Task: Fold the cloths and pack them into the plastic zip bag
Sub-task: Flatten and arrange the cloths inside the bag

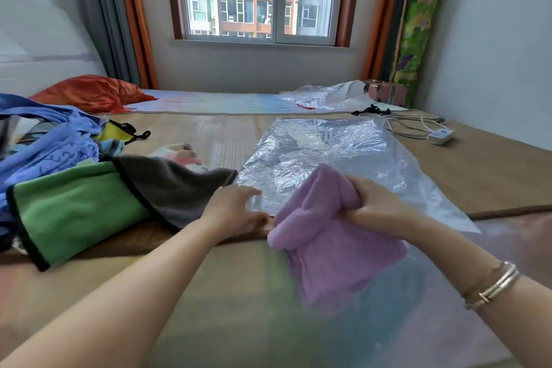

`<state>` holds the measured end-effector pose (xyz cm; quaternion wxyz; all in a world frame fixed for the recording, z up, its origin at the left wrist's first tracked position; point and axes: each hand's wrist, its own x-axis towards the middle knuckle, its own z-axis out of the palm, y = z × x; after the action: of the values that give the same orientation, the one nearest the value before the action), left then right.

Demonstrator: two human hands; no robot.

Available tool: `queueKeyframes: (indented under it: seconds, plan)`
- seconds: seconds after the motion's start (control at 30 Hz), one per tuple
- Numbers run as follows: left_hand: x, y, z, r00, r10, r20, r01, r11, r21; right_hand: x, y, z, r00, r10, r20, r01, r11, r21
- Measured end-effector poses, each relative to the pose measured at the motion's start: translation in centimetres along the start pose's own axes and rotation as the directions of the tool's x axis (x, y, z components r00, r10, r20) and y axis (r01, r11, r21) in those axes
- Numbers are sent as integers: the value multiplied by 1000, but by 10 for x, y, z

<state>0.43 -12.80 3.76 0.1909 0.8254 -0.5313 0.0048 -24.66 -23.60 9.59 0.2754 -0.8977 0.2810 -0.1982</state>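
The purple cloth, folded into a soft bundle, sits at the near edge of the bed, bunched in the closed right hand and aimed at the plastic zip bag lying flat beyond it. The left hand rests with fingers spread on the bag's near edge, probably to pin or part the opening so the bundle can slide in. Green cloth and grey cloth wait toward the bed's left side.
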Motion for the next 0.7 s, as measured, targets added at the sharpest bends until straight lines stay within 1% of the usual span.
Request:
queueKeyframes:
  seconds: [0.07, 0.13, 0.17, 0.23, 0.3, 0.4, 0.47, 0.5, 0.6, 0.67, 0.7]
  plan:
    - [6, 0, 1, 999, -42, 12, 42, 999, -14, 1, 3, 5, 998, -39, -43, 35, 995, -93]
    - [9, 0, -1, 999, -36, 9, 36, 998, -52, 2, 5, 10, 990, -102, -96, 77, 970, -232]
    - [10, 0, -4, 1000, -30, 9, 31, 996, -83, 2, 6, 13, 987, -115, -110, 70, 935, -348]
    - [10, -1, -10, 1000, -13, 9, 14, 992, -124, 2, 7, 17, 979, -119, -164, -4, 796, -605]
    - [5, 2, -15, 999, 32, -15, -33, 997, -77, 1, 4, 23, 949, -215, -231, -20, 689, -724]
    - [-2, 9, -18, 978, 133, -159, -136, 991, -7, -2, -6, 29, 917, -327, -230, 0, 575, -818]
    - [-6, 13, -24, 952, 159, -260, -159, 987, 23, -7, -14, 28, 904, -370, -212, 12, 519, -855]
    - [-8, 16, -28, 940, 156, -305, -163, 987, 5, -10, -18, 27, 902, -383, -202, 21, 505, -863]
    - [-12, 24, -37, 882, 162, -443, -233, 966, -109, -21, -27, 24, 904, -374, -209, 15, 515, -857]
    - [-16, 31, -42, 850, 189, -491, -255, 964, -70, -28, -35, 19, 911, -334, -243, -23, 546, -837]
    - [-18, 34, -44, 856, 200, -478, -248, 968, -38, -31, -39, 16, 909, -318, -268, -46, 564, -825]
